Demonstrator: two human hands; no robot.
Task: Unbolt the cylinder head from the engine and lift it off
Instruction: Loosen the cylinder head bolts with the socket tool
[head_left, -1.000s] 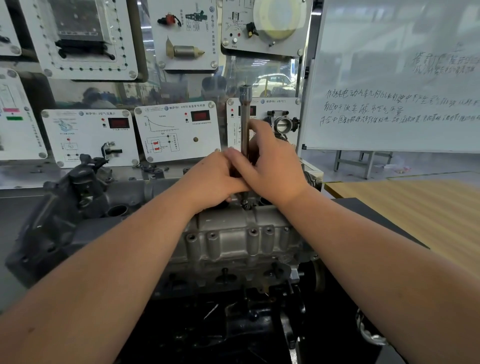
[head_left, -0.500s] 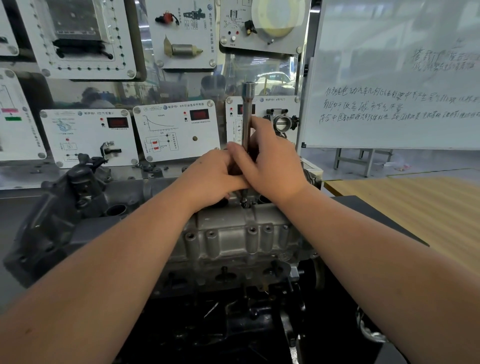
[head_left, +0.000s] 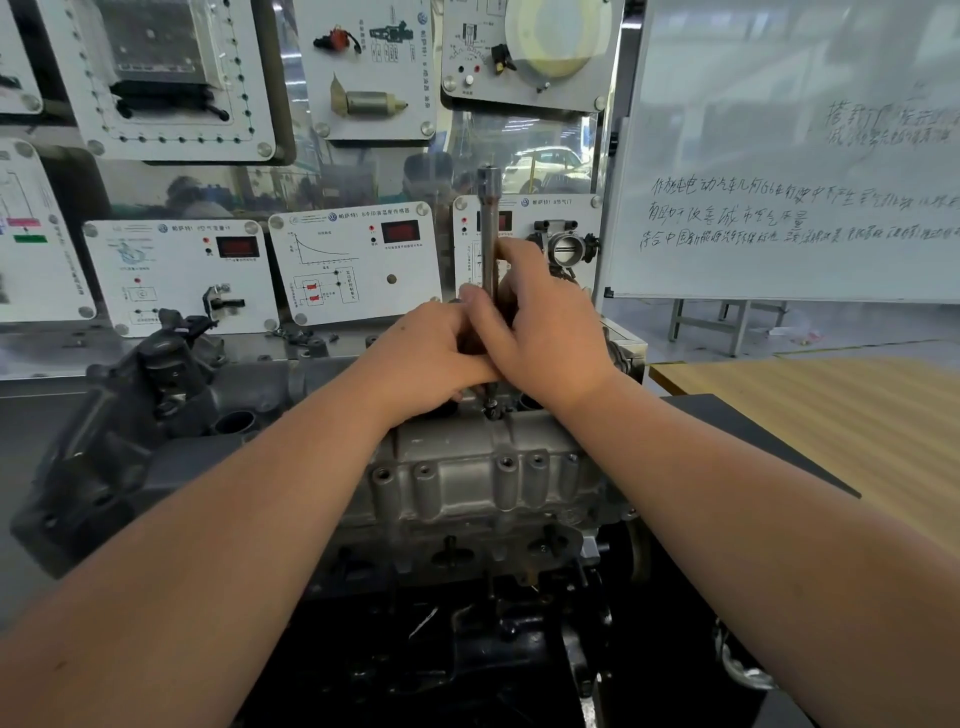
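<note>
A grey metal cylinder head (head_left: 467, 483) sits on top of the dark engine block (head_left: 467, 649) in front of me. A long steel socket extension bar (head_left: 488, 228) stands upright on a bolt (head_left: 491, 410) at the head's top edge. My right hand (head_left: 545, 332) grips the bar's lower shaft, fingers curled round it. My left hand (head_left: 431, 353) wraps the same bar just below and left, pressed against the right hand. The bar's lower end is partly hidden by both hands.
A dark cast housing (head_left: 130, 415) lies to the left of the head. Training panels with displays (head_left: 353, 260) line the wall behind. A whiteboard (head_left: 789, 156) stands at the right, above a wooden tabletop (head_left: 831, 415). A throttle body (head_left: 563, 247) hangs just behind my right hand.
The hands have shifted slightly on the bar, as if turning it; the bar stays upright on the same bolt. The view has barely moved.
</note>
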